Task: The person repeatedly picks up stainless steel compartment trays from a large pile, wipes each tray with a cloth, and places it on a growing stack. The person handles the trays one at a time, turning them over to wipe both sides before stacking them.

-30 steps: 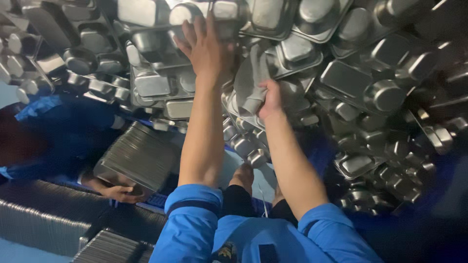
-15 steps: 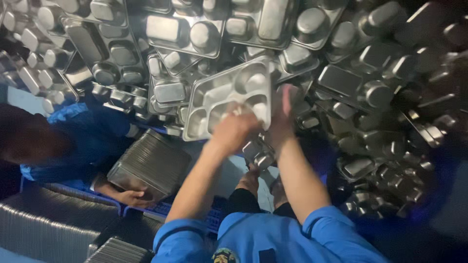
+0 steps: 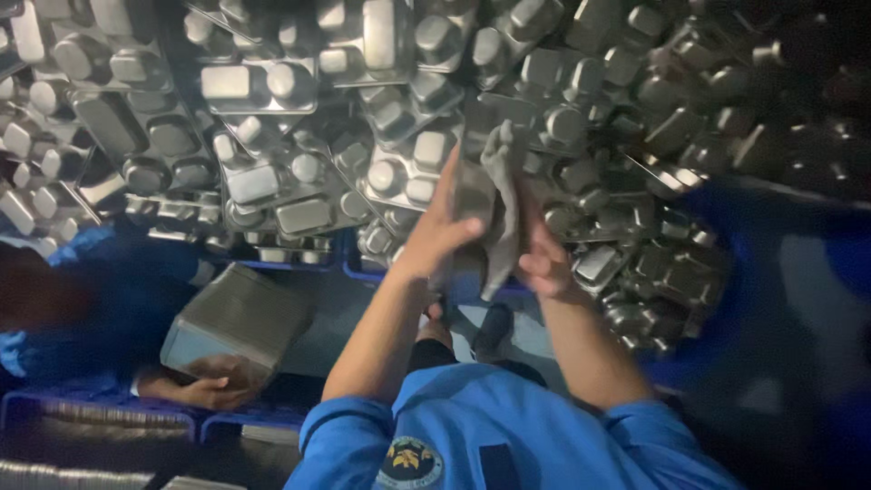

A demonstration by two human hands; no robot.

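Tray in hand [image 3: 470, 195]: a steel compartment tray, held up on edge just above the near edge of the heap, at mid-frame.
Heap of trays [image 3: 272, 163]: many steel compartment trays lay jumbled, mostly bottoms up, filling the far part of the view from left to right.
Stack of trays [image 3: 238, 322]: a neat, tilted pile sat at the heap's near-left edge, with a co-worker's hand [image 3: 204, 390] under its lower end.
Cloth [image 3: 502, 209]: grey and bunched, it lay against the tray's right side.
Left hand [image 3: 435, 238]: its grip was closed on the tray's lower left edge, fingers spread up the face.
Right hand [image 3: 544, 259]: its grip was closed around the cloth's lower part.
Step in hand: wiping the tray, by the look of it.
Next move calls for: a steady left hold while the cloth presses across the compartments.
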